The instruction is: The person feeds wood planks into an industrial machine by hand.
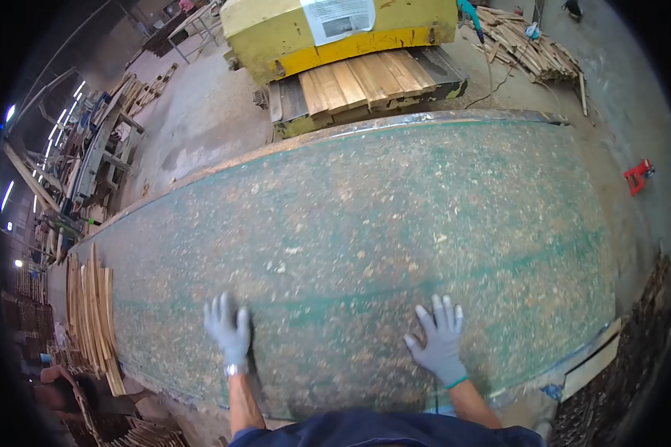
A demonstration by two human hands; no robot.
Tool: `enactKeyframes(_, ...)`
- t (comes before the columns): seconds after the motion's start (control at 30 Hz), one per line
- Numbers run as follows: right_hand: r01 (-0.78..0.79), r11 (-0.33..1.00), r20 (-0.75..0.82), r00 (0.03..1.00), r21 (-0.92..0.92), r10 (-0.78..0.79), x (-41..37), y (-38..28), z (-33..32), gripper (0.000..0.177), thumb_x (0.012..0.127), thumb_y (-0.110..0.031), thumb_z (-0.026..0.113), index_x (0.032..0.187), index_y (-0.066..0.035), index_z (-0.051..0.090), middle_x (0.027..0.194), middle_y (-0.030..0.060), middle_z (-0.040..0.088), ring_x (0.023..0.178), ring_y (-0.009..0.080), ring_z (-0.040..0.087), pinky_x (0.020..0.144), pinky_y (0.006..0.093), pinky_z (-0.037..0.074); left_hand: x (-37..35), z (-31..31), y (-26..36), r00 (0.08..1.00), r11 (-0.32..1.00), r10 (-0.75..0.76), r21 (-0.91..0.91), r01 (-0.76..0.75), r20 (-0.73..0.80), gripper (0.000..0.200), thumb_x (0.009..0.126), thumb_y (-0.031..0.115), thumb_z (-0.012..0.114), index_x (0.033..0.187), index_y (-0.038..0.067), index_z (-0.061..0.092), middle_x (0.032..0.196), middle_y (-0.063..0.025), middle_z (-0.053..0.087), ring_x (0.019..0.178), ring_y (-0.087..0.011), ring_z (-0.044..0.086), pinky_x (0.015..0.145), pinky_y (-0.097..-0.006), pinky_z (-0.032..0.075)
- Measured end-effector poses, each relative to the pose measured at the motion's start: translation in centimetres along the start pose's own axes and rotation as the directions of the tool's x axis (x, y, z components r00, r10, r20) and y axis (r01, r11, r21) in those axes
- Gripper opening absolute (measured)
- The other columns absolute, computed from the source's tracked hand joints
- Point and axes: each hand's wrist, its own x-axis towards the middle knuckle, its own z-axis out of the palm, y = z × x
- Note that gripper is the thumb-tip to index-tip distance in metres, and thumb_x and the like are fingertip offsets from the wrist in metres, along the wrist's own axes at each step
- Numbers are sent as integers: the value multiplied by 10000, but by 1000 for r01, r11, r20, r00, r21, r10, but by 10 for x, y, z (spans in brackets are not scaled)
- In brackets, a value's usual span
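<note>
My left hand point(227, 331), in a grey glove with a watch band at the wrist, is held over the near left part of a long green, flecked tabletop point(365, 201). Its fingers are straight and a little apart, with nothing in them. To the right, my right hand point(440, 343) wears a matching glove with a green cuff. It lies palm down over the same surface, fingers and thumb spread. Neither hand holds anything.
A yellow machine point(343, 37) stands beyond the table, with wooden boards point(365, 82) coming out beneath it. Wood strips point(93, 313) lie at the left end. Scrap wood point(533, 48) is piled back right, near a red tool point(638, 177) on the floor.
</note>
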Motion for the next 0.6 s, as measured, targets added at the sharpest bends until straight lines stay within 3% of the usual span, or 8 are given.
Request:
enactKeyframes(0.07,-38,996,37,998,-84,41,-13,-21,-4,573,832,-425,646,1330,-155,558,1428,203,457,1388,396,349,1144,592,198,-93,-35,-78,977,968,-212,129,213,-22,519,865,313,659,1290,25,588,1269,-229,587,1195,-435,503,1074,-534,347)
enactKeyframes(0.17,-39,998,-60,998,-40,36,-13,-12,5,572,827,-396,652,1339,-164,546,1431,193,457,1390,389,348,1144,584,203,-190,-85,-151,818,808,-569,128,576,-84,497,889,320,650,1286,25,601,1279,-222,594,1206,-413,512,1077,-501,366)
enactKeyframes(0.2,-29,996,-69,997,-88,23,-16,-10,5,573,825,-375,653,1343,-157,542,1433,188,458,1385,387,354,1136,578,217,-206,-102,-165,783,780,-616,72,622,-86,481,899,326,653,1269,22,617,1283,-223,593,1229,-403,503,1081,-475,374)
enactKeyframes(0.3,42,993,-67,997,-114,-50,-13,-4,-6,565,822,-307,652,1344,-125,535,1434,186,465,1363,390,380,1110,560,256,-220,-146,-188,754,761,-638,23,649,-156,431,899,307,663,1229,31,647,1264,-209,616,1219,-385,518,1068,-461,389)
enactKeyframes(0.4,64,973,-53,996,-221,-78,-18,8,-4,518,883,-247,607,1368,-90,516,1419,218,482,1327,387,431,1076,504,335,-216,-189,-246,820,840,-499,75,537,-282,373,893,294,668,1173,49,678,1208,-186,650,1189,-392,551,1056,-465,407)
enactKeyframes(0.43,-27,966,-36,999,-258,18,-20,9,-3,491,905,-258,608,1350,-64,537,1399,227,502,1285,407,472,1045,494,387,-217,-198,-281,827,862,-451,76,501,-337,365,897,302,661,1169,59,681,1184,-177,660,1170,-384,569,1058,-463,405)
enactKeyframes(0.5,-203,954,145,960,-220,237,-30,-13,-15,475,918,-273,620,1316,-21,561,1378,243,517,1238,418,512,1026,477,423,-216,-223,-355,790,825,-451,145,546,-415,372,903,312,650,1175,60,679,1180,-172,662,1166,-366,573,1060,-456,403)
enactKeyframes(0.6,-141,969,-154,982,-202,111,-64,-118,3,459,923,-272,631,1277,16,582,1335,244,548,1221,406,533,1023,464,431,-184,-271,-485,765,830,-430,123,544,-480,382,918,339,623,1158,47,680,1196,-177,653,1175,-347,560,1044,-439,414)
